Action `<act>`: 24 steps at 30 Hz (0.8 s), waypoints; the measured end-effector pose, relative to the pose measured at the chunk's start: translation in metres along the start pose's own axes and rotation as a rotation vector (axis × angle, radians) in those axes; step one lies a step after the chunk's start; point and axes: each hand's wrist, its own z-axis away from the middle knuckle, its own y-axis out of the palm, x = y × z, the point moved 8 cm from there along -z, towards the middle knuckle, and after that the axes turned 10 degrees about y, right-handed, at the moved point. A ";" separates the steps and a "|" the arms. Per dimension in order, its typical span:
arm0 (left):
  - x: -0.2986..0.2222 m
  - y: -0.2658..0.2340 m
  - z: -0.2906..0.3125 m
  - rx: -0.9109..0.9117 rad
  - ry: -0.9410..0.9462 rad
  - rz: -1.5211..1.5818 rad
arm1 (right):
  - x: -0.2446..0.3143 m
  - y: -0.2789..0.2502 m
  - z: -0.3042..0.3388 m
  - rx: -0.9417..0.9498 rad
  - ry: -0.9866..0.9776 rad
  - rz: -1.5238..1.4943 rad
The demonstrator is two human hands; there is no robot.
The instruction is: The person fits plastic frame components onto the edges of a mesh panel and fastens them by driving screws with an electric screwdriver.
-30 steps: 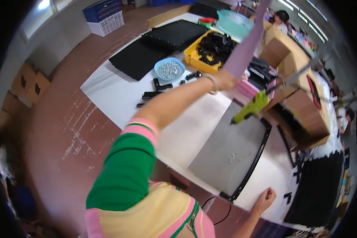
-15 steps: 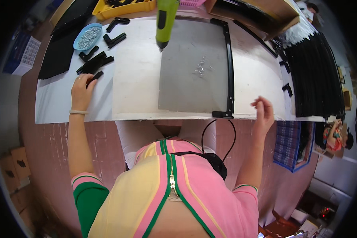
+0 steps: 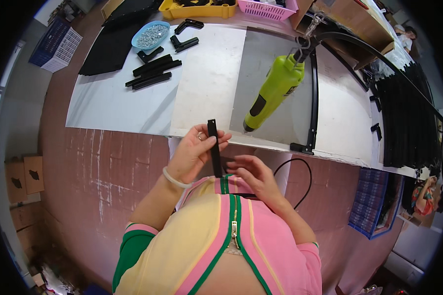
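My left hand is closed around a short black bar, held upright between thumb and fingers in front of the table's near edge. My right hand is beside the bar's lower end, its fingers apart and holding nothing that I can see. Above the grey sheet hangs a lime-green electric screwdriver, its tip pointing down toward the near edge. Along the sheet's right side runs a long black frame strip, with a black corner piece at its near end.
Several black bars and black corner pieces lie on the left, near a blue dish of screws. Behind are a yellow tray and a pink basket. Black strips are stacked on the right.
My left hand has brought the black bar from the table's left to in front of my body. My right hand has come leftward beside it. The view has shifted, and the screwdriver appears more tilted.
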 end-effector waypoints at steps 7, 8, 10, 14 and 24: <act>0.022 0.023 0.015 0.134 0.003 0.010 | 0.011 -0.010 -0.002 -0.123 -0.079 0.091; 0.022 0.022 0.014 0.150 -0.004 -0.048 | 0.012 -0.022 0.002 -0.173 -0.063 0.063; 0.023 0.022 0.011 0.203 0.021 -0.259 | 0.013 -0.042 0.013 -0.234 -0.074 -0.035; 0.041 0.028 0.011 0.188 -0.036 -0.272 | 0.004 -0.062 0.030 -0.301 -0.070 -0.298; 0.076 0.033 0.013 0.046 -0.261 -0.272 | 0.030 -0.069 0.055 -0.150 -0.511 -0.076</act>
